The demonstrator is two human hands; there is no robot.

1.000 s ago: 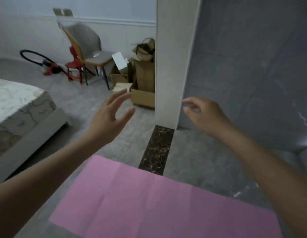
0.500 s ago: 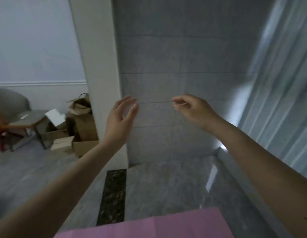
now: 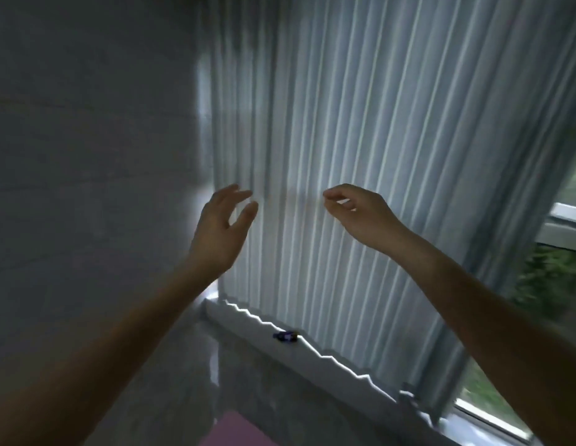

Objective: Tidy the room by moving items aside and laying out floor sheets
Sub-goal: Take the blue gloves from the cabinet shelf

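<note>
Pink floor sheet low behind raised, empty left hand, fingers spread; right hand loosely curled.

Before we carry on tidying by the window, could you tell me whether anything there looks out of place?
One thing stands out: a small dark blue object lies alone on the ledge at the foot of the curtain. It is too blurred to identify. Only a corner of the pink sheet shows at the bottom edge. Both hands hold nothing.

Head view, facing curtain (close)
</note>
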